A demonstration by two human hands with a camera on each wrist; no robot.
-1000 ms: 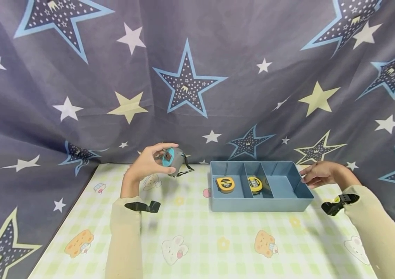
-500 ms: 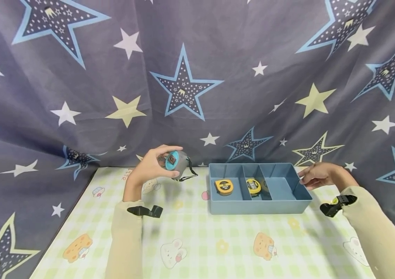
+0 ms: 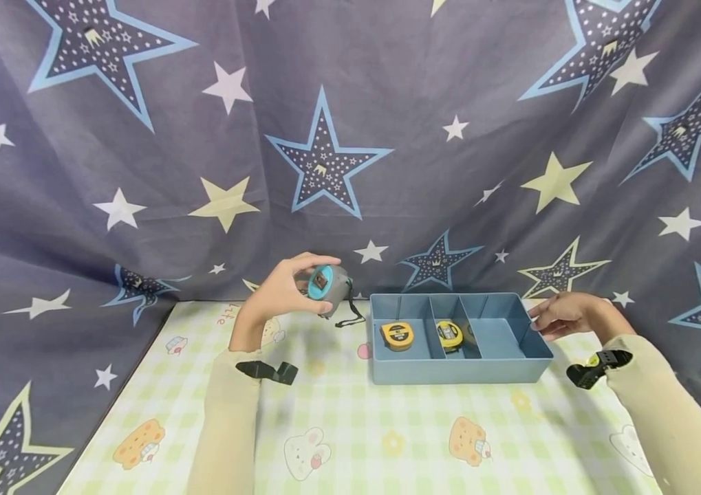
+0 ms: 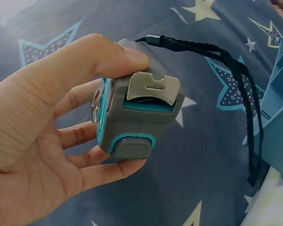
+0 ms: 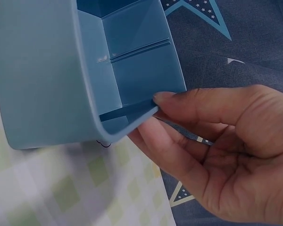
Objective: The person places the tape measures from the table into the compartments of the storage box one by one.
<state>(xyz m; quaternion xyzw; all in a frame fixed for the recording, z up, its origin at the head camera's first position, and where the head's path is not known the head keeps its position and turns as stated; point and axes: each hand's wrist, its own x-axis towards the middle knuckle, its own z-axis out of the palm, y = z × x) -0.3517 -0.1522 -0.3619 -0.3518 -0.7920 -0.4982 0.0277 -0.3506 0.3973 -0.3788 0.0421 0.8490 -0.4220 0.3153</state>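
My left hand (image 3: 285, 292) holds a grey and teal tape measure (image 4: 139, 113) between thumb and fingers, raised above the table left of the box. Its metal hook faces the left wrist camera, over a button marked AUTO LOCK, and a black wrist strap (image 4: 243, 80) dangles from it. At the right end of a blue divided box (image 3: 461, 371), my right hand (image 3: 563, 316) pinches the end wall's rim, thumb on the inside. An orange-yellow tape measure (image 3: 397, 335) lies in the left compartment. In the narrow middle compartment is a yellow tape measure (image 3: 449, 335). Nothing lies in the right compartment.
A green-checked cloth with cartoon prints covers the table (image 3: 350, 419). Behind its far edge hangs a dark star-patterned curtain (image 3: 424, 179), close to the box's back wall. Each wrist wears a black strap (image 3: 270, 372).
My left hand has carried the grey and teal tape measure to the right, closer to the box, its strap swinging along. The right hand has kept its hold on the box rim.
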